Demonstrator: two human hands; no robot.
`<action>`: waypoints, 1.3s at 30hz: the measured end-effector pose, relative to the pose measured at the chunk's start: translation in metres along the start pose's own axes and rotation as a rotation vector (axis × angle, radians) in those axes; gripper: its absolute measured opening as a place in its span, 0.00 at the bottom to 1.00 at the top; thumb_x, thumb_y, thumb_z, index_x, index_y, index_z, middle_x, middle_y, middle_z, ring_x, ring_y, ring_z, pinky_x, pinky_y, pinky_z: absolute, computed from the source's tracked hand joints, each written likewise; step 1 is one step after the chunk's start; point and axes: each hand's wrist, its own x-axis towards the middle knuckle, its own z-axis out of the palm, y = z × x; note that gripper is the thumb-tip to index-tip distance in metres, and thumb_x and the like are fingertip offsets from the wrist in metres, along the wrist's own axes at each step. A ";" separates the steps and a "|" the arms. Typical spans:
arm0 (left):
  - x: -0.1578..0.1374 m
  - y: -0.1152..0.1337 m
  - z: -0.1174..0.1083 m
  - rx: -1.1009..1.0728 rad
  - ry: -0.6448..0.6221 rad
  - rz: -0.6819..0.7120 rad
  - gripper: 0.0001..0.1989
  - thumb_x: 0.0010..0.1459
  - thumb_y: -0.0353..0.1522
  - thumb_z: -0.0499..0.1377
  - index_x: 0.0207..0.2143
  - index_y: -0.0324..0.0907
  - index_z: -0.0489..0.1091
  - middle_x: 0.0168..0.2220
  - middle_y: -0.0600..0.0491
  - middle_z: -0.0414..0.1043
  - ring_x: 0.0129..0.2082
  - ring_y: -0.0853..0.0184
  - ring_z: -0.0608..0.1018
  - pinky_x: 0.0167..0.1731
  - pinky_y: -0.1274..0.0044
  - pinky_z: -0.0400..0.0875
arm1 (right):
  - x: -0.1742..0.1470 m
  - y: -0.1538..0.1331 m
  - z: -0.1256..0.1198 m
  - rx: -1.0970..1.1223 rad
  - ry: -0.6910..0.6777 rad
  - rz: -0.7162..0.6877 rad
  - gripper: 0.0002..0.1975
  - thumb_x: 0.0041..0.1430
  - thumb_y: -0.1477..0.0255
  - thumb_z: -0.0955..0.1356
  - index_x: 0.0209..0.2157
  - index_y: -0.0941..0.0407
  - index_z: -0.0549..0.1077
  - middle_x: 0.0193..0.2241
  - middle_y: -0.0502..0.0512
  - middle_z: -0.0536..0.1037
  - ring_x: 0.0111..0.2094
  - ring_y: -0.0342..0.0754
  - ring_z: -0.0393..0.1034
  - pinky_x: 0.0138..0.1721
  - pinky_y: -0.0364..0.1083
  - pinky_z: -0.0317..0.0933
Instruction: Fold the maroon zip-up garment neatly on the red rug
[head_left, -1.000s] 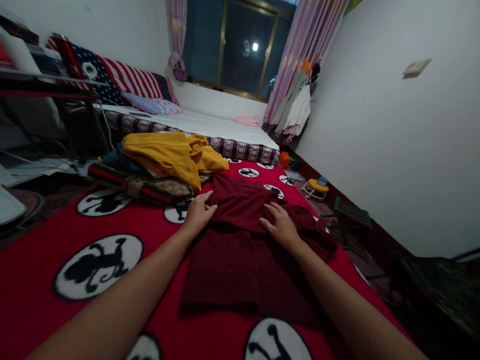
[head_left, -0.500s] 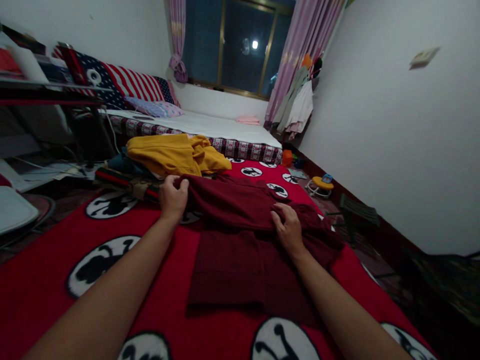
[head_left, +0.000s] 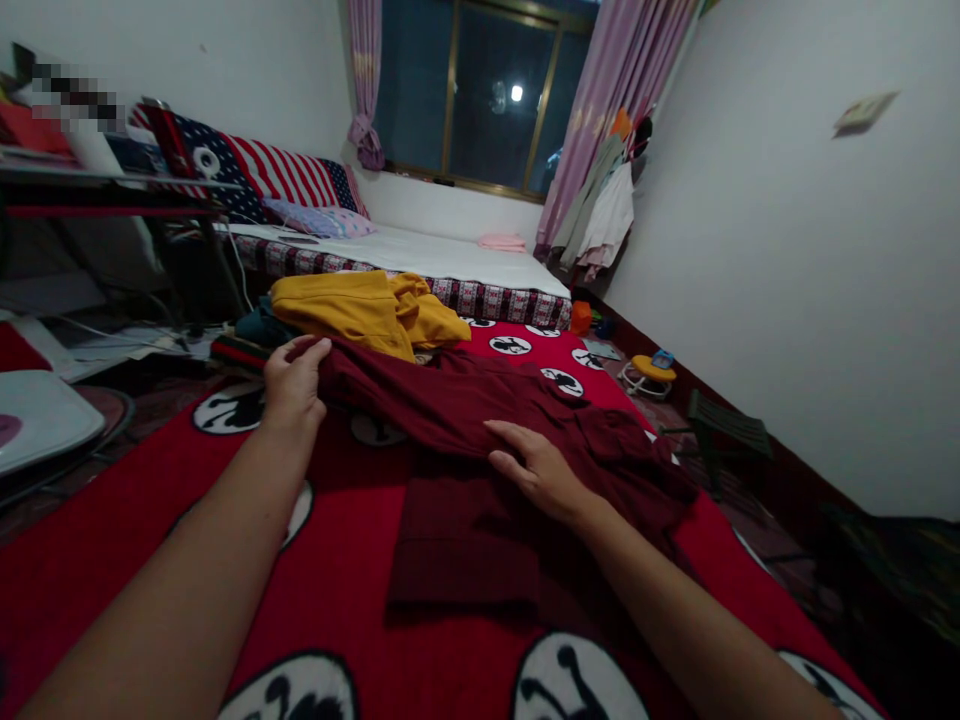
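Observation:
A maroon garment (head_left: 480, 560), by its look a sweatshirt, lies spread over a red blanket (head_left: 345, 590) with black-and-white cartoon patches. My left hand (head_left: 296, 382) pinches the end of one sleeve and holds it raised out to the left. Flat against the lower edge of that sleeve rests my right hand (head_left: 541, 468), its fingers stretched out and gripping nothing. Beyond the left hand lies a heap of folded yellow clothing (head_left: 345, 308), with a dark striped cloth (head_left: 238, 352) beside it. Folds bunch up at the garment's right side.
A white-topped bed (head_left: 420, 245) with pillows stands under the window. To the left are a cluttered desk (head_left: 187, 188) and a white chair seat (head_left: 45, 420). Along the right wall stand a yellow round stool (head_left: 651, 370) and a dark folding stool (head_left: 727, 425).
My left hand has moved left, drawing the sleeve out with it. The right hand has slid left along the garment, and its fingers now point more to the left.

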 end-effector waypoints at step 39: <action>-0.095 -0.019 0.008 1.146 -1.320 0.663 0.13 0.46 0.26 0.55 0.30 0.44 0.78 0.30 0.54 0.77 0.31 0.67 0.77 0.33 0.79 0.67 | -0.003 0.044 -0.003 0.007 0.666 0.252 0.11 0.58 0.67 0.65 0.38 0.56 0.76 0.33 0.54 0.78 0.33 0.48 0.72 0.40 0.47 0.65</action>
